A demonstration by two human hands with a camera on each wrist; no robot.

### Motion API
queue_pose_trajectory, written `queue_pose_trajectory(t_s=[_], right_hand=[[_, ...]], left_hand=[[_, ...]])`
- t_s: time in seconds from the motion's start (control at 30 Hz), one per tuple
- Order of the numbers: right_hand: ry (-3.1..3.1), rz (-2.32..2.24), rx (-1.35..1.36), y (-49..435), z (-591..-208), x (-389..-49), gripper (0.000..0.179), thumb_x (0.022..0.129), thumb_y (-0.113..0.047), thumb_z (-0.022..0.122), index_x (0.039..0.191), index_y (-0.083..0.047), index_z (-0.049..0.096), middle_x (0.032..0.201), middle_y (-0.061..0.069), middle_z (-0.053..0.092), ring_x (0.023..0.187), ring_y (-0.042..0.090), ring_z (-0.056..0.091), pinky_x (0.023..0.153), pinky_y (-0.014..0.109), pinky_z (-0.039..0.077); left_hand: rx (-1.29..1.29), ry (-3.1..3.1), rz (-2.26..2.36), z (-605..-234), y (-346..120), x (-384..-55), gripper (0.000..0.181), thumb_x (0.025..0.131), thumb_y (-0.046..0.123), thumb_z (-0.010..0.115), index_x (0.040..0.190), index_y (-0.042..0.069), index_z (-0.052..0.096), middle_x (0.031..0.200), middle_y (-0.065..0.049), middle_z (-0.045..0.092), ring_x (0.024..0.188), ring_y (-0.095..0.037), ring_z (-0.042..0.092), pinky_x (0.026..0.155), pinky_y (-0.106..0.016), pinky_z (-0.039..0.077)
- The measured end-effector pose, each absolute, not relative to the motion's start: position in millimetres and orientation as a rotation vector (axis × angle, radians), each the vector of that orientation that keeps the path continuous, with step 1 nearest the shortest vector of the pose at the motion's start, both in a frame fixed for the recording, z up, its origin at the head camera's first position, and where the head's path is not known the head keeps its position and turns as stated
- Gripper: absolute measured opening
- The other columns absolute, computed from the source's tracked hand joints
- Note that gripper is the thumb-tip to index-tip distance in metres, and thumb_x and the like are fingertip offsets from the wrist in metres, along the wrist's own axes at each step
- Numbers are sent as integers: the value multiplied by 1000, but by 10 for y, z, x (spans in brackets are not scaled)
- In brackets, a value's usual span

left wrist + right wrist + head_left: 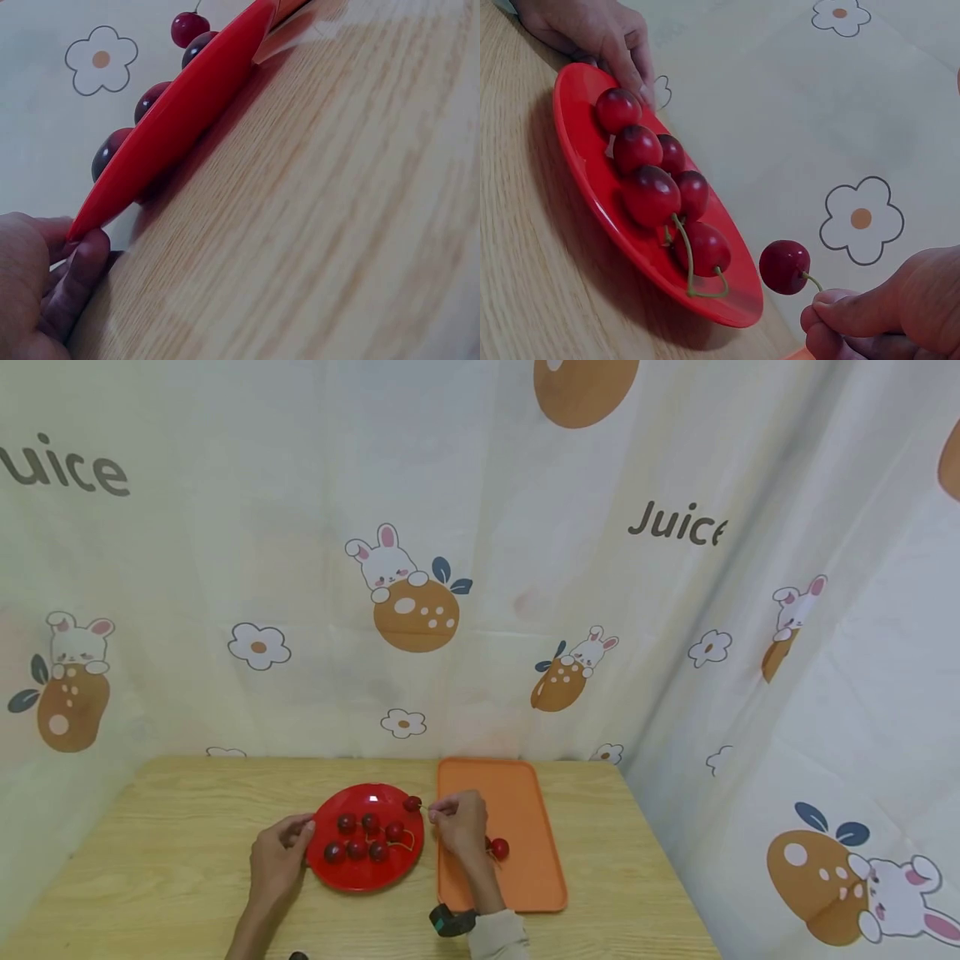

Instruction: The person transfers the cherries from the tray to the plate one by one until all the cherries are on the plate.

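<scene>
My left hand (276,864) grips the left rim of a round red plate (367,881), pinching it between thumb and fingers in the left wrist view. Several dark red cherries (651,196) lie on the plate, some with green stems. Over the plate's right edge, my right hand (463,822) pinches another cherry (784,267) by its stem between thumb and fingertips. This cherry hangs off the plate's surface in both wrist views. At least two more cherries (499,848) rest on the orange tray (517,793), partly hidden behind the right hand and forearm.
The orange tray stands just right of the plate on the wooden table (195,827). A patterned curtain (315,568) hangs behind the table and along its right side. A black band (452,922) is on the right wrist. A small dark object (298,956) shows at the bottom edge.
</scene>
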State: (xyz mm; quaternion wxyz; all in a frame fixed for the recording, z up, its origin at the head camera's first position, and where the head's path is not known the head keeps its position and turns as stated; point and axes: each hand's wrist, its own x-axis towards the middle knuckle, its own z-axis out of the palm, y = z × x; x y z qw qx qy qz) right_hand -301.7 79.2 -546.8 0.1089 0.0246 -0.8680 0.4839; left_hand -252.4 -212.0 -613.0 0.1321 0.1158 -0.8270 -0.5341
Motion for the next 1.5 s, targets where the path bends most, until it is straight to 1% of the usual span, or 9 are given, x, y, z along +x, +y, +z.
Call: queue_pose_trajectory(t_s=[0.13,0.33,0.57,0.83,1.03,1.27,1.5], right_hand=[[-2555,1415,86,741,-5497,-3027,14,88,5,85,78,-3,83,70,6,78,61,8,66,56,25,54],[-2577,1384,86,684,-5546,-3022,15,87,0,87,74,-8,83,67,2,75,59,8,63,55,27,54],[-2534,1326,176,680,-5625,-3019,20,85,1,86,70,-10,80,63,-2,72,57,7,59,52,28,51],[-2605,1332,108,631,-5587,-3003,17,86,2,87,73,-8,82,67,1,75,60,7,62,57,26,52],[-2621,1335,109,609,-5601,-3004,18,87,0,88,73,-10,81,68,-1,75,60,5,61,57,23,52],[-2630,1306,171,584,-5636,-3022,16,87,1,88,74,-6,82,67,1,75,59,6,59,54,22,51],[-2654,1229,219,562,-5623,-3026,15,86,0,89,74,-7,82,68,0,76,59,5,58,54,21,50]], left_hand=[[335,-2403,-1533,-6135,-2123,-2526,29,110,16,65,134,3,74,111,-18,78,77,-9,65,62,-22,55],[382,-2433,-1562,-6125,-2119,-2510,31,112,17,63,139,4,71,116,-18,77,80,-12,66,62,-23,56],[371,-2424,-1573,-6126,-2100,-2493,31,112,16,62,138,3,71,117,-19,77,80,-12,66,62,-23,56],[361,-2407,-1571,-6143,-2098,-2491,30,112,17,63,137,2,72,117,-20,77,81,-10,68,63,-23,58],[365,-2390,-1594,-6126,-2084,-2487,30,111,16,63,137,2,72,117,-21,77,80,-10,69,63,-24,60],[374,-2419,-1569,-6099,-2074,-2497,31,112,15,63,139,3,71,119,-19,77,84,-13,68,64,-23,58],[368,-2412,-1562,-6099,-2091,-2519,31,112,15,63,139,3,71,117,-19,77,83,-12,68,65,-22,58]])
